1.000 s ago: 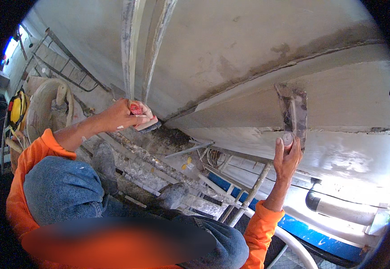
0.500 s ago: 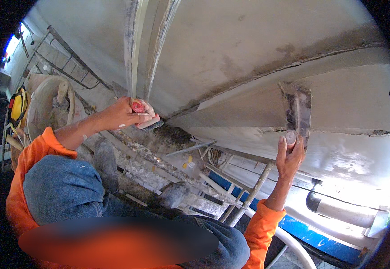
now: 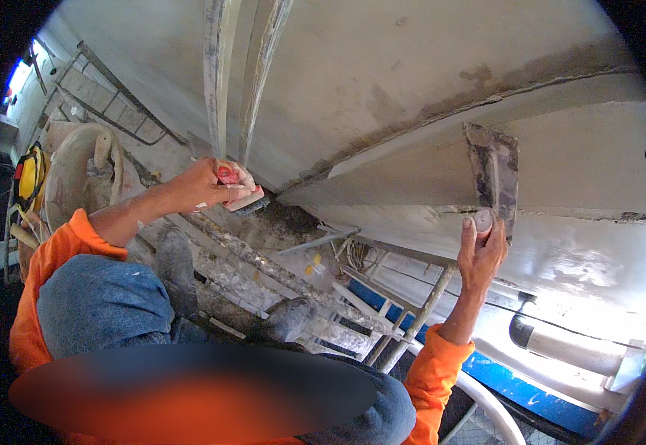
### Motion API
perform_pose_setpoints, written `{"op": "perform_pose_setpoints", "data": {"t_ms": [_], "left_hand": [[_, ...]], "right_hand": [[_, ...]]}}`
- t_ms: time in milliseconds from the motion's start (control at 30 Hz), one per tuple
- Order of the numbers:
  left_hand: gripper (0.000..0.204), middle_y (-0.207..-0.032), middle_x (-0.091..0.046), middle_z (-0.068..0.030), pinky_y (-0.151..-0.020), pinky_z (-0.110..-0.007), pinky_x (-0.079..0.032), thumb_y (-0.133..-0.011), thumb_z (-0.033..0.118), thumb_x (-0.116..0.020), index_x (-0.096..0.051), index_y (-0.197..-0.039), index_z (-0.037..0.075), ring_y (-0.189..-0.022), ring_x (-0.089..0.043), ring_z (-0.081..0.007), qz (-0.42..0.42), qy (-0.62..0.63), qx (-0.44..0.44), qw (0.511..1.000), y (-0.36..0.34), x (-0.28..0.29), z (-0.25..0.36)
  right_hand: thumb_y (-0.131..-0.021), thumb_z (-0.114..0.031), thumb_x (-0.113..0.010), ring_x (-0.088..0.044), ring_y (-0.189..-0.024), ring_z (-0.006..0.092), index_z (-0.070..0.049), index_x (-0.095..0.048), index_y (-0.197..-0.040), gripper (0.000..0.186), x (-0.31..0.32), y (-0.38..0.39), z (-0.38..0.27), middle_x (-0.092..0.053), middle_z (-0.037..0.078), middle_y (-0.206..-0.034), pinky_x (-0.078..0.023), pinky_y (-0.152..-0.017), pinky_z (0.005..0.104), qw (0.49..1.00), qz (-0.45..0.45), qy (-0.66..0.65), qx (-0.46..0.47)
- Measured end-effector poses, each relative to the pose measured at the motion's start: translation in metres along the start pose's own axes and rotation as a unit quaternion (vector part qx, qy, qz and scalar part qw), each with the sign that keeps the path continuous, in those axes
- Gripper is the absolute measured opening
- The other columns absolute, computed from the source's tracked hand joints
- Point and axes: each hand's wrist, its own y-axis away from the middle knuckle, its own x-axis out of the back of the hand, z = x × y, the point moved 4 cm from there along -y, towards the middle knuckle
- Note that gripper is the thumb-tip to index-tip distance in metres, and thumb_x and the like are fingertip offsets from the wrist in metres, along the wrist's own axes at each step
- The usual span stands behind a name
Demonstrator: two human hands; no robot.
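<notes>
My right hand [image 3: 482, 248] is wrapped round the pale round-ended handle of a plastering trowel [image 3: 497, 167]. Its smeared, rectangular blade lies against the grey plastered surface [image 3: 412, 174], across the band below a rough dark seam. Held in my left hand [image 3: 215, 182] is a brush [image 3: 247, 200] with a red and whitish body and dark bristles. The brush is beside the lower ends of two long pale strips [image 3: 223, 89] running up the wall; whether it touches them I cannot tell. White smears mark my left fingers and forearm.
A plaster-coated tub [image 3: 78, 178] stands at the left, near a yellow and black object [image 3: 32, 176] and a metal frame [image 3: 115, 96]. Below me are dirty scaffold planks [image 3: 234, 259]. A ladder-like metal frame [image 3: 423, 319] and a white pipe [image 3: 568, 348] lie at lower right.
The trowel has shifted slightly upward along the plaster, its blade still against it. My left hand keeps the brush in nearly the same place.
</notes>
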Motion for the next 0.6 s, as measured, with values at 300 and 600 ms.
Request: {"op": "perform_pose_setpoints", "data": {"t_ms": [300,600], "left_hand": [[0.021,-0.096,-0.075,-0.0053,-0.086,-0.031,-0.054,-0.1,0.02,-0.068,-0.075,-0.11,0.003,-0.088,-0.066,-0.0126,-0.013,-0.01,0.043,0.999,0.004,0.004,0.002],[0.023,-0.095,-0.075,-0.0047,-0.085,-0.031,-0.054,-0.1,0.023,-0.069,-0.074,-0.111,0.003,-0.085,-0.064,-0.0119,-0.012,0.024,0.026,0.999,0.001,0.0,-0.009]], "right_hand": [[-0.091,-0.025,-0.08,-0.052,-0.07,0.0244,0.0,-0.066,-0.11,0.034,-0.029,0.029,0.023,-0.052,0.008,-0.075,-0.045,-0.065,0.039,0.999,-0.034,0.003,-0.009],[-0.092,-0.024,-0.079,-0.052,-0.069,0.0254,0.001,-0.066,-0.118,0.039,-0.018,0.012,0.003,-0.052,0.008,-0.076,-0.045,-0.067,0.0393,1.0,-0.009,0.0,-0.019]]}}
